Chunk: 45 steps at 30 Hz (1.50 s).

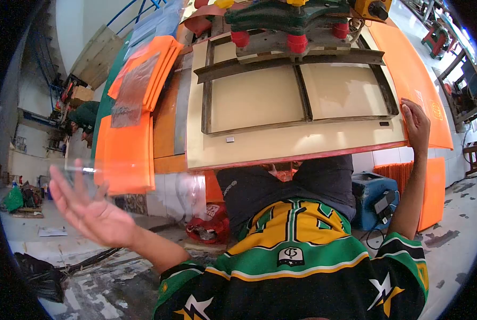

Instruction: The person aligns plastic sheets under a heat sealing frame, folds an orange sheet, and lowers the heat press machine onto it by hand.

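My left hand (97,216) is raised at the left, palm up, its fingers spread. A faint, see-through plastic film (86,169) with a bright glint crosses by its fingertips; I cannot make out whether they touch. Just beyond lies a stack of folded orange sheets (123,154), with a clear plastic piece (135,93) on its upper part. My right hand (417,125) rests at the right edge of the cream board (249,144), fingers extended over the printed orange sheet (422,85). On the board stands a dark metal frame (305,96) with a crossbar.
A green press head (286,18) with red fittings hangs over the frame. Below the table stand a blue box (374,197), more orange sheets (433,192) and a red bundle (209,224). A person in dark green (83,114) is crouched at far left. A black bag (38,274) lies on the floor.
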Motion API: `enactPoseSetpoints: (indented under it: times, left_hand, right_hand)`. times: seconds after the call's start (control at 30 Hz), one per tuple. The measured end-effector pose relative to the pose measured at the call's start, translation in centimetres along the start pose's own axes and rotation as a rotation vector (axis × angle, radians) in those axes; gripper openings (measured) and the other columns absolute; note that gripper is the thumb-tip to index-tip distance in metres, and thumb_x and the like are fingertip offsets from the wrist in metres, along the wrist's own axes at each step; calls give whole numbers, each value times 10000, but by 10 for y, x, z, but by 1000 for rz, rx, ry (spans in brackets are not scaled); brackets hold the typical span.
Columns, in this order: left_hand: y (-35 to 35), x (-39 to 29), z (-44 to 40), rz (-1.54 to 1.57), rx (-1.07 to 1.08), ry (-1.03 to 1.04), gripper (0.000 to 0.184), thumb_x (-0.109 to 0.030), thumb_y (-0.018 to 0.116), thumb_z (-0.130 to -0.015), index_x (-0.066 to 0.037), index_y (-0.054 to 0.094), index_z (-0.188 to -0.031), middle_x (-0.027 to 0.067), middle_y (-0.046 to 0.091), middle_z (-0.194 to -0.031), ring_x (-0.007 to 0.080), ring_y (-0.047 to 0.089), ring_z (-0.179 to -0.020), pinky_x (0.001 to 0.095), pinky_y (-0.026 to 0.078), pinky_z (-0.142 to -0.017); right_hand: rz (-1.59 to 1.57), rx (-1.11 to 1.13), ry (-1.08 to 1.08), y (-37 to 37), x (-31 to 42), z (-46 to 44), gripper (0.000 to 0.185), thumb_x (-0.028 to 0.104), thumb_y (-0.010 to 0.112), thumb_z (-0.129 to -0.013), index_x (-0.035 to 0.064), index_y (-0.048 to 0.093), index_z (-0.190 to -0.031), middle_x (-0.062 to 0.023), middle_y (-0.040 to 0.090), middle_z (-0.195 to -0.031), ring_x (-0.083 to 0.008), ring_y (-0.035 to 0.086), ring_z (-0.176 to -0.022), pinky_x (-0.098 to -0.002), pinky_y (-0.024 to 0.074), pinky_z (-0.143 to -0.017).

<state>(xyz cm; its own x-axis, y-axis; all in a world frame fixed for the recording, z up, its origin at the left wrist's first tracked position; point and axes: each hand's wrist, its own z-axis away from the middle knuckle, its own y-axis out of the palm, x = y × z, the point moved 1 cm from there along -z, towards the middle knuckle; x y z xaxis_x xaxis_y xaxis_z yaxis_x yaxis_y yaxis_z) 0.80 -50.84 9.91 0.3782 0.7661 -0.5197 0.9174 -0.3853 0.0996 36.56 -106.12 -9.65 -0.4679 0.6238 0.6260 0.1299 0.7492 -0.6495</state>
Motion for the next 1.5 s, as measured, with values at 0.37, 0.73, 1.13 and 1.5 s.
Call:
enactPoseSetpoints:
  times: [0.37, 0.73, 1.13, 1.5]
  left_hand:
    - [72, 160, 24, 257, 397, -555, 929, -208, 657, -1018, -32, 12, -1663, 145, 60, -1748, 314, 369, -1516, 396, 444, -1144]
    - [77, 178, 66, -204, 863, -406, 885, -229, 583, -1059, -153, -49, -1674, 243, 130, -1721, 388, 202, -1580, 460, 216, -1259]
    - [31, 155, 140, -789, 1077, -243, 687, -518, 387, -1096, -156, 242, -1661, 293, 287, -1652, 480, 199, -1555, 624, 133, -1243]
    - [43, 134, 143, -1228, 987, -467, 596, -555, 358, -1091, -311, 334, -1634, 351, 227, -1647, 586, 152, -1524, 704, 153, -1201]
  right_hand:
    - [75, 2, -19, -1, 19, 0, 259, 168, 620, -1053, -59, 710, -1139, -163, 724, -1222, -235, 672, -1161, -354, 512, -1011]
    - [21, -19, -63, 2, 14, 0, 248, 152, 630, -1031, -68, 708, -1115, -187, 729, -1175, -272, 686, -1130, -369, 525, -990]
    - [88, -13, -75, 3, 17, -1, 237, 143, 619, -1029, -61, 714, -1102, -182, 731, -1188, -275, 682, -1140, -385, 515, -1008]
    - [27, -25, -88, 1, 16, 0, 209, 100, 626, -1012, -62, 714, -1110, -187, 731, -1195, -274, 685, -1137, -383, 518, -1001]
